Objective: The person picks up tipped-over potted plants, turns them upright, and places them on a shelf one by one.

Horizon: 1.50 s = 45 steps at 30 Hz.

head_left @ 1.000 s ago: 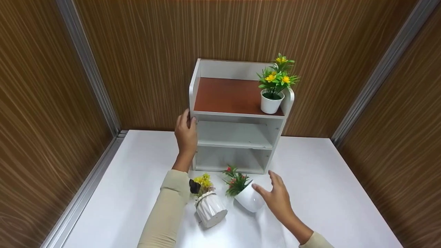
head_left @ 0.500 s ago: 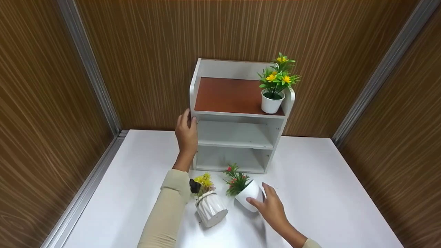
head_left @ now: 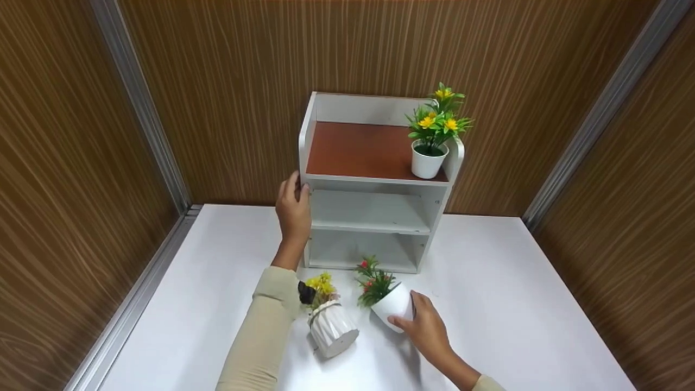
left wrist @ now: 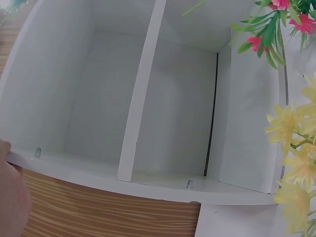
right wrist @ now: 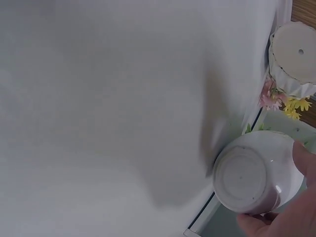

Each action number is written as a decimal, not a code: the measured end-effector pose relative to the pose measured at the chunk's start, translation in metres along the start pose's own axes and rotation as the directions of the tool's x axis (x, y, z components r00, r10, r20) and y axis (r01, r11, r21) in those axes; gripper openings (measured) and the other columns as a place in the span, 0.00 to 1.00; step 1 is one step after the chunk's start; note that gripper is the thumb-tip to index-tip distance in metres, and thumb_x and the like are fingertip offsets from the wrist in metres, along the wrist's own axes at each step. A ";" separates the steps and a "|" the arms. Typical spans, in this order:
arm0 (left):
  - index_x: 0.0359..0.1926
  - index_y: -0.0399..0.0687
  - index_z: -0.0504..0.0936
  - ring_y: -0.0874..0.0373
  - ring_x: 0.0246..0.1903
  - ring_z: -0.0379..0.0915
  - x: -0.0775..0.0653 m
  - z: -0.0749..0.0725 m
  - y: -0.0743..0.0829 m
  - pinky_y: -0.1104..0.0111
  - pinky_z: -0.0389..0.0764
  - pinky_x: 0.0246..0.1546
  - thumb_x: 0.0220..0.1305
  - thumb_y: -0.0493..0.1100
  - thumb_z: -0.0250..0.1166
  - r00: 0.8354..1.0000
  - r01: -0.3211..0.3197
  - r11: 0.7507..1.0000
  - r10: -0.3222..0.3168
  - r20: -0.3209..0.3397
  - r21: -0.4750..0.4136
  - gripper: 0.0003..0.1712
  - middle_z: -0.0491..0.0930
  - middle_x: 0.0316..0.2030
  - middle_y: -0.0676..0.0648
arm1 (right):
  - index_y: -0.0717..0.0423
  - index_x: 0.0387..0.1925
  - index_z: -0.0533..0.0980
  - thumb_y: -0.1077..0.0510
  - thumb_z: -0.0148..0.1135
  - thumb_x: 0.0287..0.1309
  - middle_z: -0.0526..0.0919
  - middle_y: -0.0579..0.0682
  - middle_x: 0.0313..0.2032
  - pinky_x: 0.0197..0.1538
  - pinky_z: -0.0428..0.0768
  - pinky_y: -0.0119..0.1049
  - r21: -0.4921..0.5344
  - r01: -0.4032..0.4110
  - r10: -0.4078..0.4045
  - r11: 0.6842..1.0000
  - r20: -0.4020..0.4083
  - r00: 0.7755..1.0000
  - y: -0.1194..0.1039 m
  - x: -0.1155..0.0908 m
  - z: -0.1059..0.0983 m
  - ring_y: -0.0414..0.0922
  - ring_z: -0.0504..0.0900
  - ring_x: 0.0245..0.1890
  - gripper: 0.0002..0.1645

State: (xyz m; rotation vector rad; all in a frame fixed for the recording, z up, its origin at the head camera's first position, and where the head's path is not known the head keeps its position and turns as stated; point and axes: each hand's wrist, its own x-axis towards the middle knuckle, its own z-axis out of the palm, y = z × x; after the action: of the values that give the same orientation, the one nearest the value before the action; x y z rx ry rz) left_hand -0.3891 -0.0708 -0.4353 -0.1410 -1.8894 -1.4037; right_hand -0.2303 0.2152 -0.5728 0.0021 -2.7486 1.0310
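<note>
Gripping the smooth white pot [head_left: 392, 308] between thumb and partly closed fingers, the right hand [head_left: 429, 327] holds it tilted, red-flowered plant [head_left: 374, 289] towards the shelf unit's [head_left: 369, 210] lower front edge. The left hand [head_left: 293, 212] hooks its thumb over the unit's left front edge, fingers along the outside. On the worktop [head_left: 488, 293], a ribbed pot [head_left: 332, 329] lies sideways; a yellow-flowered plant [head_left: 429, 122] stands at the unit's top front right corner.
</note>
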 end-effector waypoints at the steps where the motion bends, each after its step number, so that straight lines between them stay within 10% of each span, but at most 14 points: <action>1: 0.67 0.37 0.73 0.52 0.59 0.76 0.000 0.000 0.000 0.63 0.80 0.60 0.75 0.41 0.58 1.000 -0.001 1.000 0.001 0.001 0.000 0.24 0.77 0.56 0.41 | 0.70 0.66 0.69 0.45 0.80 0.47 0.75 0.66 0.62 0.63 0.76 0.58 -0.009 -0.005 0.005 1.000 0.001 1.000 0.001 0.000 0.000 0.63 0.75 0.63 0.53; 21: 0.68 0.40 0.72 0.51 0.59 0.76 -0.002 0.001 0.000 0.64 0.80 0.60 0.76 0.41 0.58 1.000 0.008 1.000 -0.009 0.011 0.030 0.23 0.77 0.57 0.40 | 0.69 0.60 0.75 0.49 0.80 0.48 0.81 0.64 0.53 0.50 0.84 0.49 0.118 -0.038 0.050 0.992 -0.103 0.993 0.009 0.005 0.008 0.55 0.82 0.49 0.42; 45: 0.69 0.40 0.72 0.53 0.59 0.76 -0.001 0.001 0.000 0.66 0.80 0.60 0.76 0.41 0.58 1.000 0.027 1.000 -0.027 0.006 -0.010 0.24 0.76 0.56 0.41 | 0.69 0.73 0.58 0.56 0.78 0.51 0.65 0.68 0.67 0.71 0.69 0.53 0.426 -0.144 0.144 0.893 0.032 0.989 0.030 -0.007 0.007 0.66 0.66 0.70 0.55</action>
State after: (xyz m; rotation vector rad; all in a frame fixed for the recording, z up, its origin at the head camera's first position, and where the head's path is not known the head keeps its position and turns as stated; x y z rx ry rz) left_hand -0.3885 -0.0692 -0.4360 -0.1248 -1.8955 -1.4325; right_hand -0.2274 0.2327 -0.5989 -0.1376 -2.4900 1.6544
